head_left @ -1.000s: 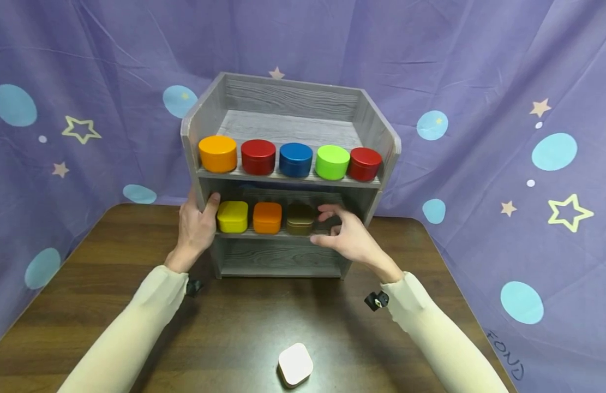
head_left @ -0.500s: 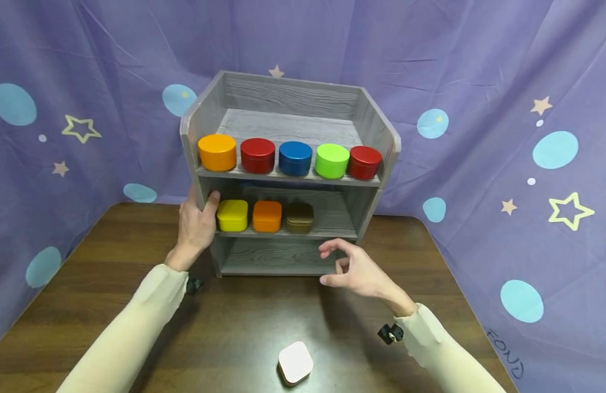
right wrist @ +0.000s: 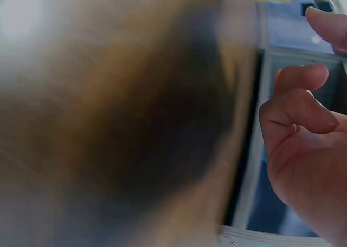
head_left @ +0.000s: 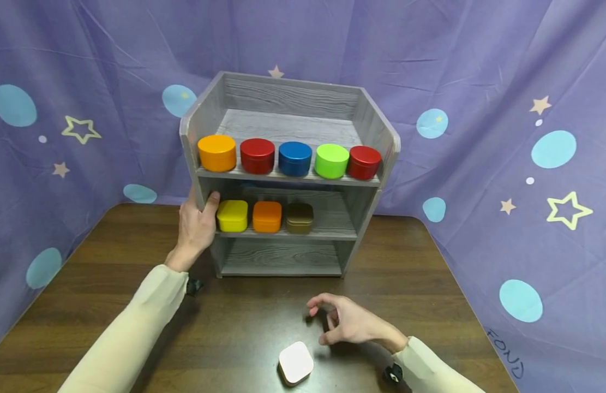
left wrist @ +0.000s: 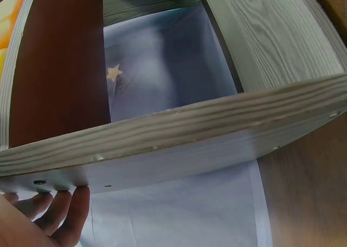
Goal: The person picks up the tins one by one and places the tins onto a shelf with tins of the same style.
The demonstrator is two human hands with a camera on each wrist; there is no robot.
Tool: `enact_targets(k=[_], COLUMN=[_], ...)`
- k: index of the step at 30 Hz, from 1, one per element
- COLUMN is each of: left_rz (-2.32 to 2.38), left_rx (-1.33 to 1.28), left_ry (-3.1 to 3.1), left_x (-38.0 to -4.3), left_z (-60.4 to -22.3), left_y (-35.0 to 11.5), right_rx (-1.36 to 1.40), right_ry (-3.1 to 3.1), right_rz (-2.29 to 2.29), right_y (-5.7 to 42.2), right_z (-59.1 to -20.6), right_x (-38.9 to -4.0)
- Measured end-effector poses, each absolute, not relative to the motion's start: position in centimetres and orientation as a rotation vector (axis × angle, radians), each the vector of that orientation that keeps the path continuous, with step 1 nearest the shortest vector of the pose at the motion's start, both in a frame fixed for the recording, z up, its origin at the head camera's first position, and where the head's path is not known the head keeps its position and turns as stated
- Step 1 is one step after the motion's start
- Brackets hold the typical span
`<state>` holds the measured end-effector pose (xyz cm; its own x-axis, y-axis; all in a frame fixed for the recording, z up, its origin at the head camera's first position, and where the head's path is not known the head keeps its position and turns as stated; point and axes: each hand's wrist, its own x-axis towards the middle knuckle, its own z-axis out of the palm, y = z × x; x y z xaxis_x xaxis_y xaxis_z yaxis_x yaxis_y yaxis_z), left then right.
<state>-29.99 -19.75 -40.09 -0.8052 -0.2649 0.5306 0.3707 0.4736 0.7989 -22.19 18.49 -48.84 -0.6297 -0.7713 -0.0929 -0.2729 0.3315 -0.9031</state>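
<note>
A grey wooden shelf unit [head_left: 292,125] stands on the table, and my left hand [head_left: 196,226] grips its left side panel, thumb inside. In the left wrist view the fingertips [left wrist: 78,209] touch the panel's outer face. My right hand [head_left: 352,322] hovers above the table holding nothing, fingers bent and thumb apart. Just left of and nearer than it lies a white square tin [head_left: 296,363]. On the middle shelf sit a yellow tin [head_left: 232,216], an orange square tin [head_left: 267,216] and a bronze tin [head_left: 300,218]. The right wrist view shows the right hand's curved fingers [right wrist: 298,109].
Several round tins line the upper tier's front edge, from an orange round tin [head_left: 217,153] to a red round tin [head_left: 364,162] at the right. Behind the brown wooden table [head_left: 111,262] hangs a purple curtain [head_left: 303,38] with stars and dots.
My right hand has left the middle shelf beside the bronze tin and come down toward me, near the white tin. The left hand keeps its grip on the shelf unit.
</note>
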Motion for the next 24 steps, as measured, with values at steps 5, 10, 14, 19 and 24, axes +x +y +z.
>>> enact_targets(k=[5,10,14,19,24], left_rz=[-1.350,-1.355,-1.350,-1.343,-1.346], left_rx=[-0.084,-0.083,-0.072,-0.071,-0.064], left_ry=[-2.108,-2.108,-2.115,-2.118,-2.123], left_x=[-30.0,-30.1,-29.9,-29.9,-29.9], left_z=[-40.0,-40.1,-40.0,-40.0,-40.0], left_y=[-19.7,-19.8,-19.7,-19.7,-19.7], right_rx=[-0.893,-0.887,-0.945,-1.025,-1.020], right_ry=[2.033,2.029,2.034,2.059,2.102], right_rz=[-1.212,-1.201,-1.199,-1.166,-1.134], right_y=[18.3,18.0,17.6,17.2,16.9], right_z=[-50.3,-51.0,-51.0,-51.2,-51.2], right_x=[-20.9,-19.9,-19.6,-19.2,-18.8])
